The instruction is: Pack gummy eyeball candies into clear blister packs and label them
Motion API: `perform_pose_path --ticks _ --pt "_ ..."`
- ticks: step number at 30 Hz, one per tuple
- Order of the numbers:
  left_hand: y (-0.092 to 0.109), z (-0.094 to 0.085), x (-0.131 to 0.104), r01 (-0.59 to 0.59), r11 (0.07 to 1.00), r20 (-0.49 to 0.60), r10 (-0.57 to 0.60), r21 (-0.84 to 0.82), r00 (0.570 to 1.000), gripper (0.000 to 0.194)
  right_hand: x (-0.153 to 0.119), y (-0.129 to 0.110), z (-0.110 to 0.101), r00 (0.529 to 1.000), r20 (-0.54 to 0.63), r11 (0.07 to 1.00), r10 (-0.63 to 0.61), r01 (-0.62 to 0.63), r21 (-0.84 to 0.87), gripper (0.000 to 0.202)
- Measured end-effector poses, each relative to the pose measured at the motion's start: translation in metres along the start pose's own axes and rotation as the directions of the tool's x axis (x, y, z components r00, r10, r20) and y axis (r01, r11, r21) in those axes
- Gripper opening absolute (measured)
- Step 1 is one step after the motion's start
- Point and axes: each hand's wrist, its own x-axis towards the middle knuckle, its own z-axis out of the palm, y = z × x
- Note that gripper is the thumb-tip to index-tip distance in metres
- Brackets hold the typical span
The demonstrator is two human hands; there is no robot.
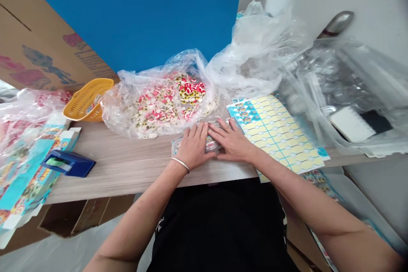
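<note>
My left hand [194, 145] lies flat, fingers stretched out, on a clear plastic pack [211, 144] with small colourful pieces inside. My right hand [232, 142] rests beside it, fingers spread, pressing on the same pack. Most of the pack is hidden under both palms. Just behind my hands, a large clear bag [153, 108] lies opened, full of small red, white and yellow round pieces. Touching my right forearm's side is a printed sheet [280, 131] with yellow rows and a blue patterned edge.
A blue tape dispenser [76, 165] and flat printed cartons [35, 165] lie at the left, near a yellow basket [89, 100]. Crumpled clear plastic bags [255, 55] and a bag of clear plastic parts [341, 80] fill the right. A cardboard box [41, 38] stands behind at left.
</note>
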Motion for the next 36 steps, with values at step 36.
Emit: perform_pose_path --ticks 36 --pt "0.016 -0.018 0.099 0.219 0.969 0.248 -0.184 -0.118 0.951 0.03 -0.037 0.042 0.016 0.985 -0.093 0.986 0.144 -0.151 -0.07 0.083"
